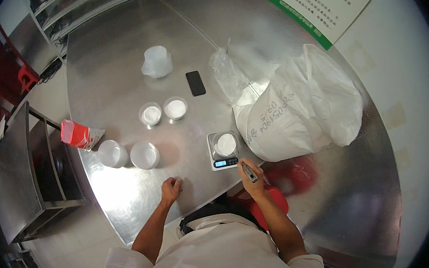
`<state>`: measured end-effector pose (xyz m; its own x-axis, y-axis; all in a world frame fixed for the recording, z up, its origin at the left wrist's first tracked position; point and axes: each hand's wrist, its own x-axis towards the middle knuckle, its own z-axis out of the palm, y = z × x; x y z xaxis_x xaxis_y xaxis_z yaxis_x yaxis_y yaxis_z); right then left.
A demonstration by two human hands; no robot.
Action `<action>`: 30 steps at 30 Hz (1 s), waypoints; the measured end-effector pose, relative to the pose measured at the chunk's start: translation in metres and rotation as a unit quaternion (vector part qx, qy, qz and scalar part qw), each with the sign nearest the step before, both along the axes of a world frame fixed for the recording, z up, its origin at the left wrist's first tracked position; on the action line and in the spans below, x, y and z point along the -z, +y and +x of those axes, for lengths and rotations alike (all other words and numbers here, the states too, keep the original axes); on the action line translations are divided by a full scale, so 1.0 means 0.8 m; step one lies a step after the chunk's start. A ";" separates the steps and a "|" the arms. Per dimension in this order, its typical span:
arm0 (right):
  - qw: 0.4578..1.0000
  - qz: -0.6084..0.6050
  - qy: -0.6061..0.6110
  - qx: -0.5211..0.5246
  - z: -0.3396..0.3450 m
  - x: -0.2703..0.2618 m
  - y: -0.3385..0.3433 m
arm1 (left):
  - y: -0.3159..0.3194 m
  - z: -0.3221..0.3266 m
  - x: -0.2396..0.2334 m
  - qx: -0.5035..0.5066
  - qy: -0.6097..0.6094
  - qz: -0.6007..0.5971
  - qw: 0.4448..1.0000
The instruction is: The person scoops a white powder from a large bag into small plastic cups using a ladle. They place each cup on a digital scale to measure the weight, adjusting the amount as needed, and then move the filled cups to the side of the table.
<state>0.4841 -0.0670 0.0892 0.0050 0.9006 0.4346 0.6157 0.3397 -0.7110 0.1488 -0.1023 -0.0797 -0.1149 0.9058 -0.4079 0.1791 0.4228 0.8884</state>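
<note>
My right hand [254, 182] grips a metal utensil by its grey handle [249, 172]; the utensil's other end cannot be made out. Its fingers are at the front right corner of a small digital kitchen scale [214, 165] with a lit display. On the scale's platform sits a clear plastic cup [215, 139] containing white powder [226, 144]. My left hand [170, 191] rests on the steel table [195, 132] near its front edge, fingers curled in, with no object visible in it. Right beside the scale leans a large white woven sack [276, 128] bearing printed marks.
Two powder-filled cups [151, 115] [176, 108] stand mid-table. Left of them are two white tubs [113, 154] [145, 155] and a red-and-white packet [82, 134]. Farther back are stacked plastic cups [156, 62], a black phone [195, 83] and a clear plastic bag [228, 74].
</note>
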 end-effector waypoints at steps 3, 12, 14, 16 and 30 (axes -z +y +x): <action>1.000 0.001 -0.004 -0.027 -0.004 0.000 0.000 | 0.000 0.000 -0.002 0.007 0.010 -0.005 1.000; 0.983 -0.002 -0.162 -0.089 -0.005 -0.007 -0.009 | 0.003 0.002 -0.020 0.027 0.075 0.008 0.997; 0.974 -0.005 -0.201 -0.100 -0.002 -0.001 -0.014 | 0.002 0.001 -0.011 0.017 0.054 0.002 0.998; 0.973 0.000 -0.207 -0.099 -0.003 -0.004 -0.016 | 0.004 0.002 -0.015 0.011 0.045 -0.002 0.999; 0.969 0.025 -0.225 -0.102 0.013 -0.011 -0.030 | 0.011 0.007 -0.024 0.005 0.085 0.019 0.996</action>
